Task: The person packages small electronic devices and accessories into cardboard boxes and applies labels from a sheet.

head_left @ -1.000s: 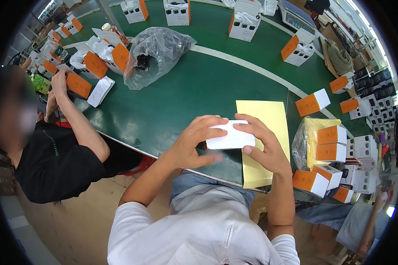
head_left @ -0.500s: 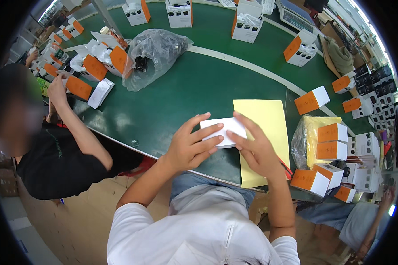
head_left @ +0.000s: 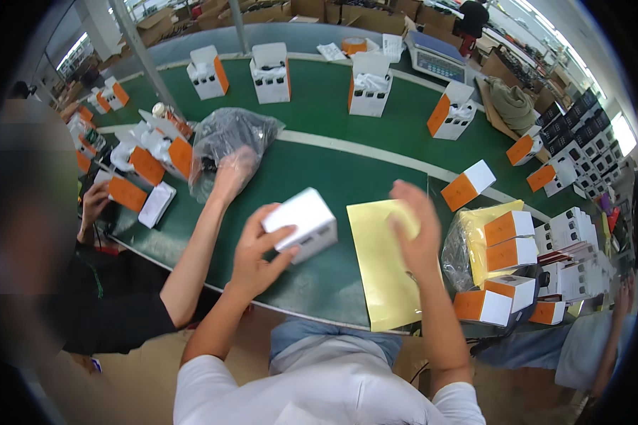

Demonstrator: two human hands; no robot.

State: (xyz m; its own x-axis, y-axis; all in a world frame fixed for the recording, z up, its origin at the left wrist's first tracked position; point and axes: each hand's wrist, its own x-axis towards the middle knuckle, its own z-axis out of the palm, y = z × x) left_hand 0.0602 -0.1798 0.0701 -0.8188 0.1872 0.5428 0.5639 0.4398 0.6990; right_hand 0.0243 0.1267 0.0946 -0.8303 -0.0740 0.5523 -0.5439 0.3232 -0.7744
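My left hand (head_left: 255, 248) grips a small white cardboard box (head_left: 303, 216) from its left side, thumb along the near side. The box is tilted above the green table, showing a white top and a side with small dark prints. My right hand (head_left: 417, 237) is apart from the box, above a yellow sheet (head_left: 376, 265) on the table; its thumb and fingers are spread, with nothing between them. To the left, a co-worker's hand (head_left: 237, 170) reaches to a clear plastic bag (head_left: 262, 131) with dark items in it.
Orange-and-white boxes (head_left: 500, 308) are stacked at the right, beside a yellow packet in clear plastic (head_left: 457, 251). Several opened boxes (head_left: 271, 81) stand along the far belt. A scale (head_left: 436, 60) sits at the back. The co-worker's arm (head_left: 191, 262) extends close to my left forearm.
My right hand has let go of the box and moved right. The box is now tilted in my left hand alone. The co-worker's hand has come to the plastic bag. The view has tilted up.
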